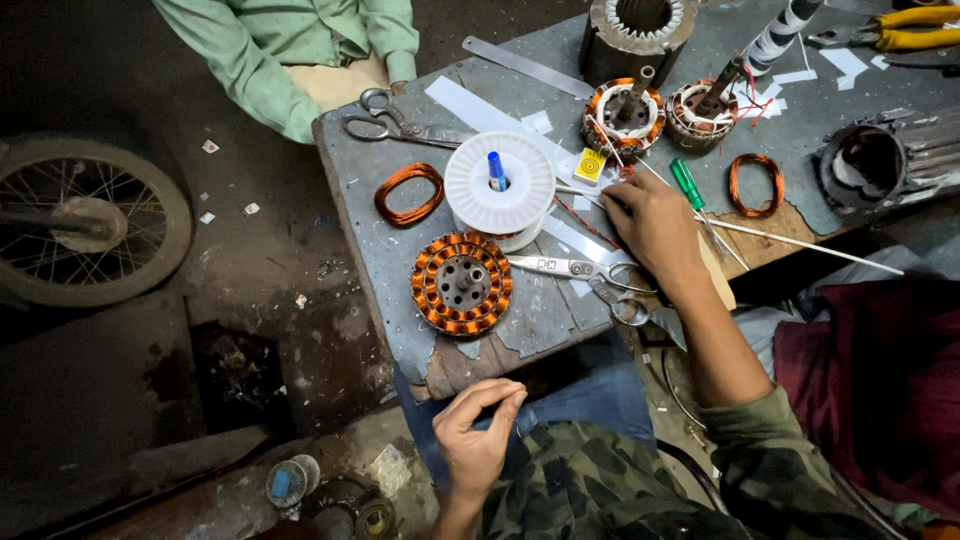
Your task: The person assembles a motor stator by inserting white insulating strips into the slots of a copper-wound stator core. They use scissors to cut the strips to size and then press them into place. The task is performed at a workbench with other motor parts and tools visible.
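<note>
My right hand (655,225) lies palm down on the grey worktable (365,250), fingertips by a white paper strip (470,108) and a small yellow tag (590,165). A green-handled screwdriver (686,183) lies just right of it, and small scissors (575,268) just below. Whether the fingers grip anything is hidden. My left hand (478,430) hovers below the table's near edge, thumb and forefinger pinched, nothing visible between them. A round stator with copper windings (461,283) lies flat near the table's front. Behind it stands a white spool (499,183) with a blue pen in its hub.
Two copper coils (409,193) (755,185), large scissors (400,125), two more wound stators (623,113) (702,115), a metal housing (636,30), yellow-handled pliers (915,28) and a thin rod (800,240) crowd the table. A person in a green shirt (300,50) sits opposite. A wheel (85,220) stands left.
</note>
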